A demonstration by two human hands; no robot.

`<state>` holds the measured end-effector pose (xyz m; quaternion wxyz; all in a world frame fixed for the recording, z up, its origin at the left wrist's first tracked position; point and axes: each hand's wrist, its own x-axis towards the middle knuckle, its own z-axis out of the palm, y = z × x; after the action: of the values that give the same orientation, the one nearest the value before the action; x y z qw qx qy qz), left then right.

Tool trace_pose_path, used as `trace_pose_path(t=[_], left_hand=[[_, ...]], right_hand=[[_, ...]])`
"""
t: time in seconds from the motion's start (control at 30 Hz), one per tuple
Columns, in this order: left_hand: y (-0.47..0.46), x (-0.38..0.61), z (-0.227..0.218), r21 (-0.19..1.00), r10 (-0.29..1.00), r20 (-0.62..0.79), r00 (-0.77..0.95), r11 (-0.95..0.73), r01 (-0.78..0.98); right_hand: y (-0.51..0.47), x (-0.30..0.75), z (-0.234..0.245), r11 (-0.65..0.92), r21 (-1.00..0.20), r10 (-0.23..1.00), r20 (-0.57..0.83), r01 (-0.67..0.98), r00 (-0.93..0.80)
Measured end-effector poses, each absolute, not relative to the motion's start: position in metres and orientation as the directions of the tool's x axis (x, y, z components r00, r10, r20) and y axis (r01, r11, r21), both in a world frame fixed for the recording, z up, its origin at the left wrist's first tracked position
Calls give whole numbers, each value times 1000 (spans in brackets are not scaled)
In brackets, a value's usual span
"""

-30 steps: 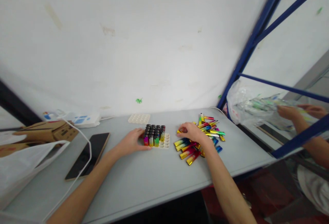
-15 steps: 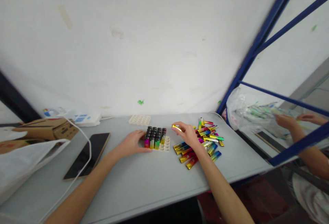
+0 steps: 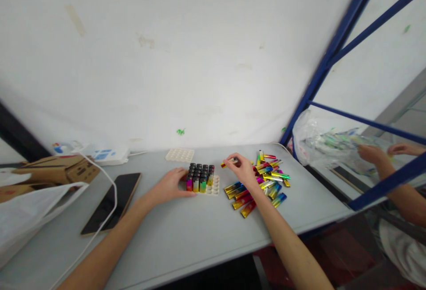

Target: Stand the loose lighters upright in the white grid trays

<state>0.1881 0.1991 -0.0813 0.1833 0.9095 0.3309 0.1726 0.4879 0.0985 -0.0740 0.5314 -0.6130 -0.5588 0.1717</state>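
A white tray [image 3: 215,185] with round holes holds several upright lighters [image 3: 199,176], with black tops and shiny coloured bodies. Around its left end is my left hand [image 3: 171,184], thumb along the front edge and fingers at the back, steadying it. My right hand [image 3: 242,168] is raised to the right of the tray, pinching one lighter [image 3: 224,164] with a gold and red body between thumb and fingertips. Beneath and beyond my right wrist lies a loose heap of metallic lighters [image 3: 266,179] in gold, red, blue and green.
Behind stands another white holed tray [image 3: 179,155] against the wall. To the left are a phone [image 3: 113,203], a white cable [image 3: 115,192], a cardboard box [image 3: 66,169] and a white bag [image 3: 40,205]. Past the blue metal frame [image 3: 309,90], another person's hands [image 3: 374,154] work near plastic bags.
In my right hand the lighter has turned, its outer end now pointing left and slightly down. My left hand keeps its place at the tray. The view has shifted slightly.
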Motion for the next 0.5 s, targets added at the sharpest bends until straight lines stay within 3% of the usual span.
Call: trace_pose_path(t=[0.23,0.4,0.5], left_hand=[[199,188,-80,469,661,190,726,-710,525],[199,187,-81,492,663,190,724,-702,515],[199,187,-82,492,654,196,730,-710,503]], right_hand=[[106,488,-83,296,-875,902,388,383,190],[104,481,-81,266,-937,947,297,229,118],[104,478,-81,261,-939,949,292,223,122]])
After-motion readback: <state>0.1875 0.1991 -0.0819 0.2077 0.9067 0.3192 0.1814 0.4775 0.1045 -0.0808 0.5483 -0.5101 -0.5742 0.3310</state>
